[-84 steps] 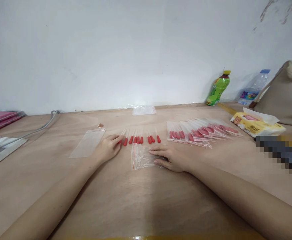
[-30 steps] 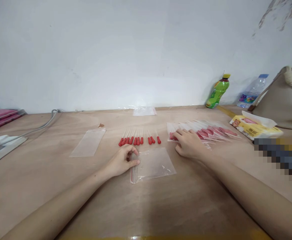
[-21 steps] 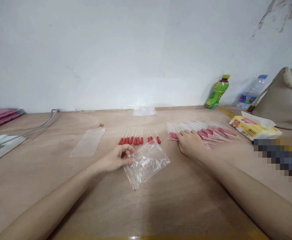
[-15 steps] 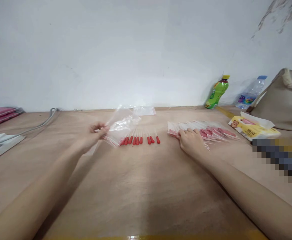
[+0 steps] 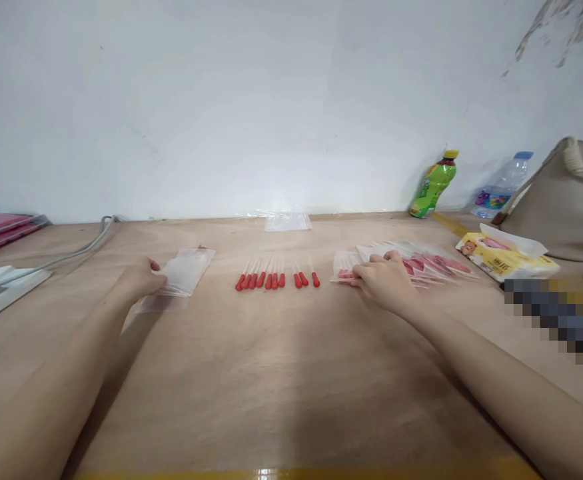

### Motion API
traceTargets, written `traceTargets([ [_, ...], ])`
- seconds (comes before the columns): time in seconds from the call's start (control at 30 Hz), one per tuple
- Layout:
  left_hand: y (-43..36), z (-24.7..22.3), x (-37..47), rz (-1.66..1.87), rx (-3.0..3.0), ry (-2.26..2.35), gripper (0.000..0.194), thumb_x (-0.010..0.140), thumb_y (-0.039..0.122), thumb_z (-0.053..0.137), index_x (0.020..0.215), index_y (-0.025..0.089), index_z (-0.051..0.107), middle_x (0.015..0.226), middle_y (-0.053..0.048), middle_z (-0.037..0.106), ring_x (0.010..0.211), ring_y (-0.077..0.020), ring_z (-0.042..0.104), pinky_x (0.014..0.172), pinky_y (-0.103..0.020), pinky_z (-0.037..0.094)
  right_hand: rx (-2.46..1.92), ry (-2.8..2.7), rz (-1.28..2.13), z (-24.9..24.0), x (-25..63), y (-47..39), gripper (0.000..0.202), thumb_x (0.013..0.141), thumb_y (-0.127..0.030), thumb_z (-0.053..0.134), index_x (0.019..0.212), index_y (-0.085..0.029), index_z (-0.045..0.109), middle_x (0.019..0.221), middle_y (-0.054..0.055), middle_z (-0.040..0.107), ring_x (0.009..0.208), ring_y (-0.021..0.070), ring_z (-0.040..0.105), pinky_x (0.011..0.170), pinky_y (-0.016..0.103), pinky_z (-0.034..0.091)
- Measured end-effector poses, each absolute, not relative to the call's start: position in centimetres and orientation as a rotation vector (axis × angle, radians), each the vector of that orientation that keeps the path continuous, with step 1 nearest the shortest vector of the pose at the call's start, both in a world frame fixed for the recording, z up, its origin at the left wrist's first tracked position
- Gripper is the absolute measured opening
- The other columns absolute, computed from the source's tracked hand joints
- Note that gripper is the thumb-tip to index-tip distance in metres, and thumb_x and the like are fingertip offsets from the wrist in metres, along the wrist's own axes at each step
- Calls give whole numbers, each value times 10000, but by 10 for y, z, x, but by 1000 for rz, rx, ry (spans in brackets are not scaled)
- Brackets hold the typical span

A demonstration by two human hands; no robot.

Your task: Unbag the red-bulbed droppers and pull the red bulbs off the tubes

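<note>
My left hand [image 5: 144,277] is closed at the left edge of some clear plastic zip bags [image 5: 187,270], which lie close to the table. In the middle, several glass droppers [image 5: 261,280] with red rubber bulbs lie side by side, bulbs towards me. On the right, my right hand [image 5: 385,281] has its fingers bent and closed on a filled bag of droppers [image 5: 344,265] with red showing through the plastic. Its fingertips are partly hidden. More filled bags [image 5: 436,261] overlap in a row behind and to the right of that hand.
A flat clear bag [image 5: 288,222] lies by the wall. At the back right stand a green drink bottle [image 5: 434,185], a water bottle [image 5: 504,187] and a beige bag [image 5: 561,207]. A yellow tissue pack [image 5: 508,257] lies nearer. A grey cable [image 5: 84,248] runs along the left.
My left hand has moved left and down with the clear bags, uncovering the leftmost droppers. My right hand stays at the filled bags; the bag at its fingers has shifted slightly.
</note>
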State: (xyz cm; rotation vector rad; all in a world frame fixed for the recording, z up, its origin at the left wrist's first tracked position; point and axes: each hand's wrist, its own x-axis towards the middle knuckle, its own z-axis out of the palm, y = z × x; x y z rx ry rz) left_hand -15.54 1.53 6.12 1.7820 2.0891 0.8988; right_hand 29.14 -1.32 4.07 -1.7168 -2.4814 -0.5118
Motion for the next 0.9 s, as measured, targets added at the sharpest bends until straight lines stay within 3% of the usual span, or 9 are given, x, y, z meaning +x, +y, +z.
traceTargets([
  [0.2, 21, 72, -126, 805, 1894, 2348, 226, 656, 226, 605, 746, 159, 408, 794, -42, 455, 866, -222, 443, 692, -253, 348, -1769, -2632, -11, 61, 288, -26, 193, 775, -259, 507, 659, -180, 639, 659, 50, 648, 602, 152, 552, 569, 272, 272],
  [0.27, 19, 72, -101, 756, 2122, 2234, 215, 714, 308, 576, 796, 156, 446, 814, -48, 486, 817, -207, 471, 682, -270, 358, -1663, -2663, 294, 66, 284, -32, 224, 760, -257, 511, 576, -172, 607, 557, 16, 598, 499, 113, 491, 493, 243, 254],
  [0.37, 1, 66, -52, 715, 2092, 1628, 263, 732, 396, 574, 781, 163, 462, 644, 16, 491, 586, -125, 479, 562, -232, 365, -1487, -2613, 765, 65, 274, -41, 291, 763, -285, 493, 509, -159, 555, 455, -17, 511, 429, 84, 423, 432, 220, 251],
  [0.43, -17, 58, -21, 512, 1868, 1258, 306, 741, 441, 568, 823, 162, 473, 568, 44, 473, 508, -101, 471, 514, -224, 373, -1428, -2481, 1050, 58, 262, -45, 283, 768, -295, 481, 539, -149, 561, 462, -23, 511, 417, 76, 426, 413, 203, 272],
  [0.53, -39, 45, 11, 467, 1566, 1016, 442, 743, 432, 588, 1049, 174, 401, 637, 28, 558, 548, -110, 543, 559, -260, 443, -1282, -2273, 1312, 43, 244, -48, 232, 791, -290, 457, 721, -136, 617, 554, -19, 568, 418, 66, 451, 413, 187, 324],
  [0.6, -46, 36, 20, 508, 1463, 993, 498, 741, 415, 604, 1107, 174, 368, 696, 9, 582, 593, -114, 572, 588, -269, 462, -1187, -2215, 1255, 36, 237, -49, 241, 804, -302, 464, 875, -138, 626, 618, -12, 597, 457, 70, 477, 452, 190, 369],
  [0.7, -47, 27, 24, 574, 1426, 1065, 492, 755, 406, 597, 1126, 171, 376, 774, -17, 596, 537, -80, 545, 499, -212, 418, -1099, -2321, 804, 35, 239, -48, 275, 767, -315, 562, 982, -156, 627, 748, 30, 628, 654, 121, 550, 618, 247, 432],
  [0.8, -48, 22, 26, 638, 1461, 1077, 501, 755, 397, 606, 1149, 187, 376, 868, -32, 595, 448, -28, 472, 426, -175, 340, -939, -2517, 437, 34, 250, -44, 387, 691, -405, 661, 1018, -201, 631, 963, 76, 606, 928, 204, 526, 818, 357, 398],
  [0.9, -52, 19, 31, 649, 1407, 1018, 569, 712, 381, 655, 1165, 209, 356, 983, -64, 577, 540, -56, 528, 461, -185, 377, -843, -2557, 405, 23, 256, -38, 548, 661, -507, 663, 1126, -231, 574, 1117, 90, 544, 1056, 228, 470, 901, 400, 350],
])
